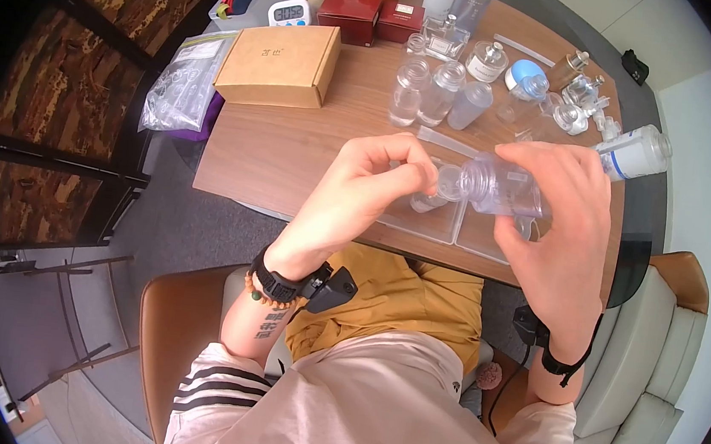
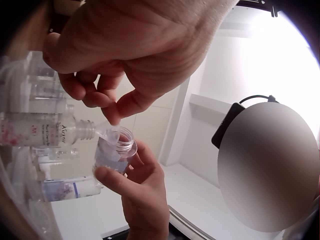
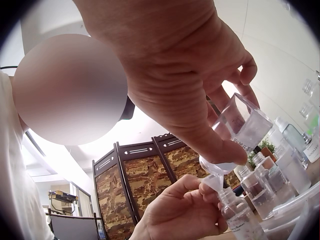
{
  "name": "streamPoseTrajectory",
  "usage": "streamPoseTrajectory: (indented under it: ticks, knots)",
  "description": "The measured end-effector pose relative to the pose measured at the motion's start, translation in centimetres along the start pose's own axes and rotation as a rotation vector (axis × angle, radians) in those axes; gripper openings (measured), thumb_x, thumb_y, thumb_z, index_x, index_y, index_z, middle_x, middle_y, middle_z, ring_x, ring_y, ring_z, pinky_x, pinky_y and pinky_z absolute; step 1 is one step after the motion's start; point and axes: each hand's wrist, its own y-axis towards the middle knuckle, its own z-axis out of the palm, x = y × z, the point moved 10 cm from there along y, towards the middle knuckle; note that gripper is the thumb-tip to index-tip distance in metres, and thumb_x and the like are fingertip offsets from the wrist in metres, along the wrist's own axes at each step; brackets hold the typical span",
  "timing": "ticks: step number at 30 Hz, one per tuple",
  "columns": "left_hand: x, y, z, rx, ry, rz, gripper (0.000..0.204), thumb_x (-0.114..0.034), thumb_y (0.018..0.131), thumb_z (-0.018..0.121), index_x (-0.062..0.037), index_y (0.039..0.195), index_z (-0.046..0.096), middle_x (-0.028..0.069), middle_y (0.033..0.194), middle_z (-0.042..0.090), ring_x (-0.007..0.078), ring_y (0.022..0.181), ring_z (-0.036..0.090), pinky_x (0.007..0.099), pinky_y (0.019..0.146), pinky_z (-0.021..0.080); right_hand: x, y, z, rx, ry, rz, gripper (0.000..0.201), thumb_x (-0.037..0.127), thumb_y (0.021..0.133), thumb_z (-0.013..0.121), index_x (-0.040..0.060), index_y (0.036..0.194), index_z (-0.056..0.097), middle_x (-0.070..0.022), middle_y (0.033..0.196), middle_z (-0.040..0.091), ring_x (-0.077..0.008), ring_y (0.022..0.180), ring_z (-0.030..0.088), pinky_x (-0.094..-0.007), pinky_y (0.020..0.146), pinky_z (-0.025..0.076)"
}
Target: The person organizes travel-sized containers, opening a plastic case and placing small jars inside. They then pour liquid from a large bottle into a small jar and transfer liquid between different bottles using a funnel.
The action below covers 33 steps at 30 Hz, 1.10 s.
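Two hands: both held above table (image 1: 246, 156); L hand (image 1: 359, 184) across from R hand (image 1: 569, 225).
R hand: wide clear btl (image 1: 504, 185) gripped round body, thumb on one side, fingers on other.
L hand: funnel (image 3: 213, 183) pinched at rim betw. thumb + finger.
Wide clear btl, place: held in air above clear tray (image 1: 423, 231), mouth at funnel; actual contact can't be told.
Long axis: laid crosswise + tipped, mouth aimed to L and down, base to R and up.
Handling: prob. light, thin stiff plastic; smooth, so slippery if wet; not v. fragile, but flow easily upset by a squeeze.
Hold: best taken mid-body, w/ neck + mouth kept free.
Funnel, handling: prob. v. light, easily knocked; best steadied at rim.
Small labelled btl (image 3: 242, 220): stood under funnel, neck up; narrow, prob. easily tipped.
Beyond: capless clear btl (image 1: 408, 94) + frosted btl (image 1: 470, 105) stood near each other.
Far: cardboard box (image 1: 276, 65) seen on L, red box (image 1: 349, 18) behind it.
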Motion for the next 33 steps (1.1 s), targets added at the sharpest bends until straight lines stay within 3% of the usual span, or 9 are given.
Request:
streamPoseTrajectory:
  ticks: [14,22,33]
  knots:
    - [0.0,0.0,-0.1,-0.004,0.000,-0.005,0.016,-0.011,0.103,0.061,-0.0011,0.094,0.070,0.0001,0.094,0.066,0.0093,0.095,0.058,0.0271,0.091,0.043,-0.3,-0.2,0.2,-0.010,0.008,0.011,0.052,-0.003,0.068,0.078,0.0119,0.117,0.072,-0.0020,0.112,0.072,-0.0286,0.109,0.061,-0.0409,0.090,0.043]
    - [0.5,-0.1,-0.5,-0.056,0.020,-0.049,0.019,-0.015,0.101,0.064,-0.0015,0.091,0.071,0.0002,0.092,0.070,0.0083,0.093,0.060,0.0268,0.091,0.046,-1.7,-1.5,0.9,-0.032,0.121,0.097,0.050,0.004,0.069,0.084,0.0099,0.118,0.071,-0.0045,0.112,0.073,-0.0272,0.102,0.065,-0.0401,0.089,0.043]
    - [0.2,-0.3,-0.6,-0.049,0.104,-0.044,0.021,-0.016,0.103,0.063,-0.0021,0.089,0.070,-0.0007,0.091,0.067,0.0091,0.095,0.058,0.0278,0.092,0.041,-4.4,-4.2,2.3,-0.057,0.302,0.240,0.054,0.006,0.071,0.088,0.0089,0.121,0.068,-0.0076,0.112,0.072,-0.0274,0.105,0.068,-0.0410,0.093,0.045]
